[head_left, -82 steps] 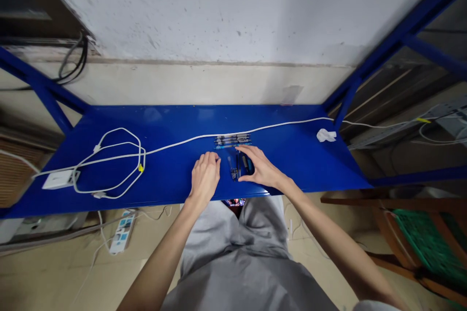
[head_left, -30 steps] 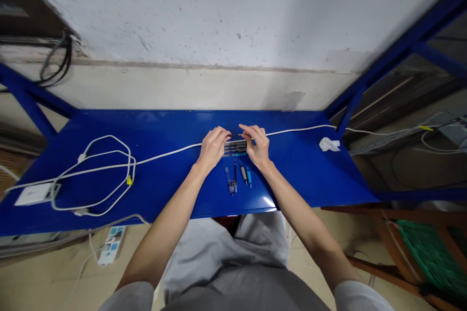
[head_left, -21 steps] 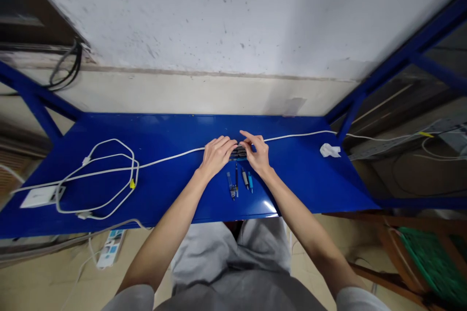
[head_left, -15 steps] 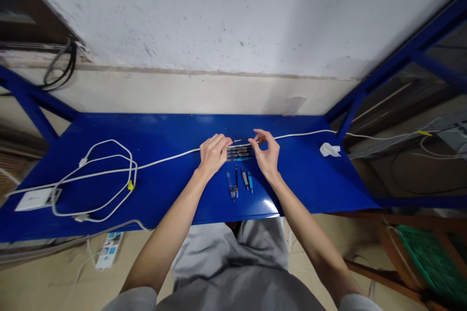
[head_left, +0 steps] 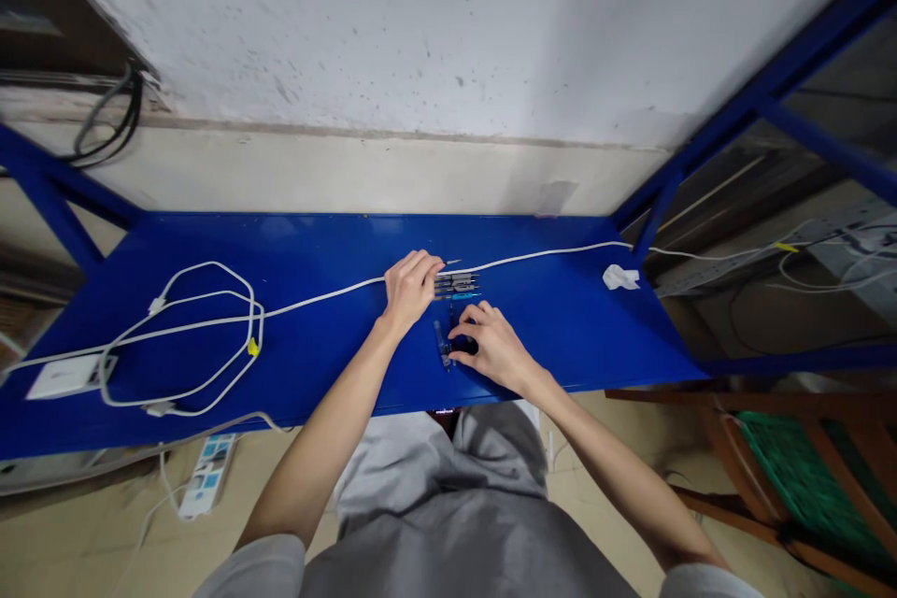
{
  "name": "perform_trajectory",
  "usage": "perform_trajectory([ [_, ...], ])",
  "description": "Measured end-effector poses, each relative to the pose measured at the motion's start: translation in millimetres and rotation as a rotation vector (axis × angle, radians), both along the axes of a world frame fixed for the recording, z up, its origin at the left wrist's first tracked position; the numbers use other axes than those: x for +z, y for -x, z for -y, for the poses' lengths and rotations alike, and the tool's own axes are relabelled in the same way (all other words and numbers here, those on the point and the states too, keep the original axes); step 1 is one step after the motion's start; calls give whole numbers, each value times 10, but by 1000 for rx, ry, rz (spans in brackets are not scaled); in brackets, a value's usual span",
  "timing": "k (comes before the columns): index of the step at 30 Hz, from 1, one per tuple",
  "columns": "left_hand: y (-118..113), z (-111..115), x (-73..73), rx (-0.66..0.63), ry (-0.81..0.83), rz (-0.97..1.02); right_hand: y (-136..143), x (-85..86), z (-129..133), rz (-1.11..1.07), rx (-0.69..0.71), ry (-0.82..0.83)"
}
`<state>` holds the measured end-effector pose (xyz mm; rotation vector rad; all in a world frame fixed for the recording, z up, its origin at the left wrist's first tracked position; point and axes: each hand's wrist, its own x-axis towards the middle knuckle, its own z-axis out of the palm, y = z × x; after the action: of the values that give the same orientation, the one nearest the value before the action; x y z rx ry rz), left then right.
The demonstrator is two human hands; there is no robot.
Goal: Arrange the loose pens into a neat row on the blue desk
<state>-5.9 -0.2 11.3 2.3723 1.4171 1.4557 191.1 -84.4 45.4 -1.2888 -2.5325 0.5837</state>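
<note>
My left hand (head_left: 411, 288) rests by the left ends of a row of slim dark pens (head_left: 459, 281), its fingers pressed together. A thin pointed piece (head_left: 454, 262) shows at its fingertips; whether they hold it is unclear. A light-blue pen (head_left: 465, 296) lies along the near side of the row. Lower down, my right hand (head_left: 494, 348) is curled over loose pen parts, thumb and forefinger apart. Just left of it lies a clear pen barrel (head_left: 440, 336). The grip pieces under the right hand are hidden.
A white cable (head_left: 322, 299) runs across the blue table (head_left: 336, 355), passing behind the pens. Looped cable (head_left: 210, 265) and a white adapter (head_left: 64, 377) lie at left. Crumpled tissue (head_left: 620, 277) is at right. Blue frame bars rise at both sides, with a wall behind.
My right hand has moved from the right ends of the pen row down toward me, over the loose pen parts. My left hand stays at the row. The view has shifted slightly.
</note>
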Motion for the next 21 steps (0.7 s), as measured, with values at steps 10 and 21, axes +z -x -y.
perform_trajectory([
  [10,-5,16,-1,4,12,10,-11,-53,-75,42,40,-19],
  [21,-19,6,6,-1,20,9,-19,8,-154,-52,99,-2],
])
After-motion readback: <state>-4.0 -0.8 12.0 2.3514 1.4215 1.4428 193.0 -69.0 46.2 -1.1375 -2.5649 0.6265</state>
